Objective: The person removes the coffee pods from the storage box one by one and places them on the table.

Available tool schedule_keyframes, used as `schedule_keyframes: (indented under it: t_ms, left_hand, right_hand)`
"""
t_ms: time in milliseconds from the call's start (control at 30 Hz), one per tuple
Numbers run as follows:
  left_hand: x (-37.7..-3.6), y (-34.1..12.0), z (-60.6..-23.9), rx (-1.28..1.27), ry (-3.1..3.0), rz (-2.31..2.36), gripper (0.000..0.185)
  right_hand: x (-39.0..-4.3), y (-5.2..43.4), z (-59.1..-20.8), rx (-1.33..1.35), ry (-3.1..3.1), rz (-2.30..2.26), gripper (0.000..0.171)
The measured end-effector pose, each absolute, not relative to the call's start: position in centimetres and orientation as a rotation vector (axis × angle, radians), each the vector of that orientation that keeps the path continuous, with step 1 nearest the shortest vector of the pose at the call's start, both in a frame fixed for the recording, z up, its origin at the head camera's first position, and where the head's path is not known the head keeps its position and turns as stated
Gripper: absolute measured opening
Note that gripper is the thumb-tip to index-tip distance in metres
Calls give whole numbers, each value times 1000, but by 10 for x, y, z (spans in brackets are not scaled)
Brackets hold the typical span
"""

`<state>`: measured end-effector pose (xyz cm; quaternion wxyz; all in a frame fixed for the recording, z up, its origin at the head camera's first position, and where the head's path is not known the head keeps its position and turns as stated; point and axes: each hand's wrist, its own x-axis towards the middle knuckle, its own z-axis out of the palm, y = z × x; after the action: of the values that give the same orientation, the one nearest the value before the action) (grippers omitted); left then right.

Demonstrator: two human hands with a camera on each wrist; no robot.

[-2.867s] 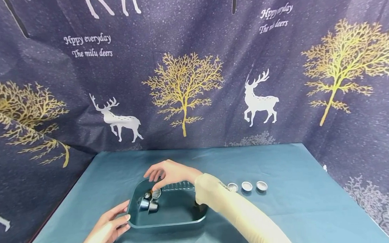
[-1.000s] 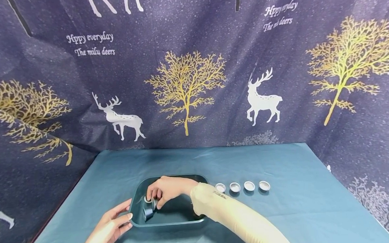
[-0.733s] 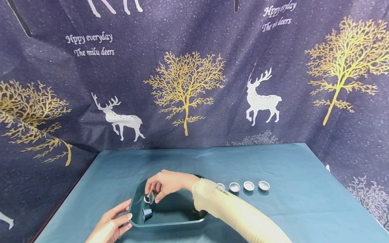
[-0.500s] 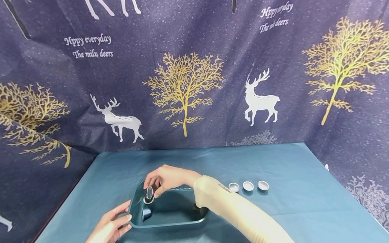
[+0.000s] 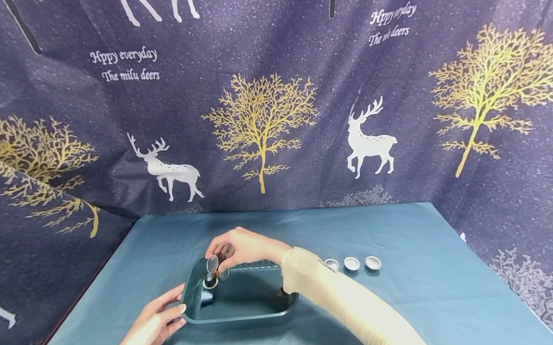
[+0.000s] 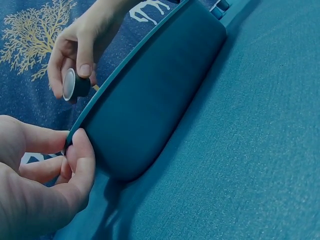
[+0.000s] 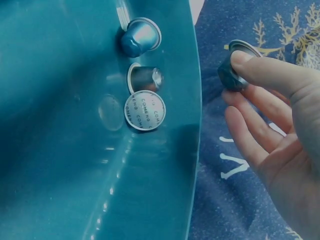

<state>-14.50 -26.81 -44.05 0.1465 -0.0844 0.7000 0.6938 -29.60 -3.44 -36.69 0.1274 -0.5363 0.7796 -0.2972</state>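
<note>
My right hand (image 5: 245,247) pinches a dark green coffee capsule (image 7: 229,74) between thumb and fingers, above the far left part of a teal basin (image 5: 242,318). In the left wrist view the capsule's pale lid (image 6: 69,84) faces sideways. Gripping the basin's left rim, my left hand (image 6: 45,175) has its thumb and fingers on either side of the edge. Inside lie a blue capsule (image 7: 140,40), a brown capsule (image 7: 146,79) on its side, and a capsule with a printed lid (image 7: 145,111) touching the brown one.
Right of the basin, several capsules stand in a row on the teal cloth, such as the rightmost capsule (image 5: 372,263). My right sleeve (image 5: 339,289) partly covers the row's left end. A dark blue curtain (image 5: 269,32) with deer and trees hangs behind.
About a second ago my right hand was down in the basin at the capsules. It has since risen with the dark green capsule pinched in it. My left hand keeps its hold on the rim.
</note>
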Motion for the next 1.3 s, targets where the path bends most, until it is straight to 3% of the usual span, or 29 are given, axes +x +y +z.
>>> schedule_keyframes:
  t_ms: [1300]
  left_hand:
    - [-145,-270,-440,-243,1982,2001,76]
  right_hand:
    - [-286,35,-378,-1166,2270,-1379,41]
